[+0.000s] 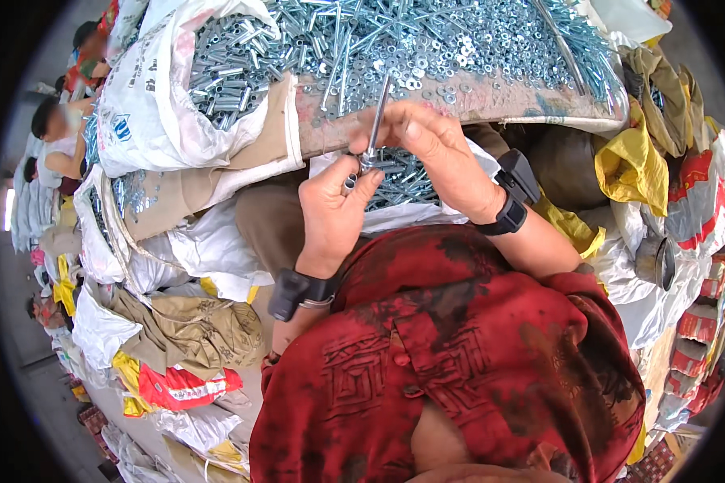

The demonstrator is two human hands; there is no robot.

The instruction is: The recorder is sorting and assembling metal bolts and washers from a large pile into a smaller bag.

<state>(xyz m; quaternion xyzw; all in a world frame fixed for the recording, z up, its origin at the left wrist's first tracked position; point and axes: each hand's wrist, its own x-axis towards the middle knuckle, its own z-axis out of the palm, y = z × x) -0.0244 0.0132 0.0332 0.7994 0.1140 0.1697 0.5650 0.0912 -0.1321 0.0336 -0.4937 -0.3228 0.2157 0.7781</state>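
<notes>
My left hand (pixel 330 213) is closed, with thumb and finger pinching the lower end of a long, thin metal bolt (pixel 379 113) that points up and away. A short metal sleeve (pixel 349 185) also shows its round end between these fingers. Beside the bolt is my right hand (pixel 451 157), its fingers curved toward the shaft; their tips are smeared by motion, so whether they grip anything is unclear. Under both hands, a white sack (pixel 419 216) holds a heap of long shiny metal pieces (pixel 407 177).
Ahead, a cloth-covered work surface (pixel 330 129) bears piles of washers (pixel 427 60), metal sleeves (pixel 234 60) and long bolts (pixel 572 40). A white woven sack (pixel 141 113) stands at its left. Bags (pixel 193 326) lie around me. Another person (pixel 60 141) sits at far left.
</notes>
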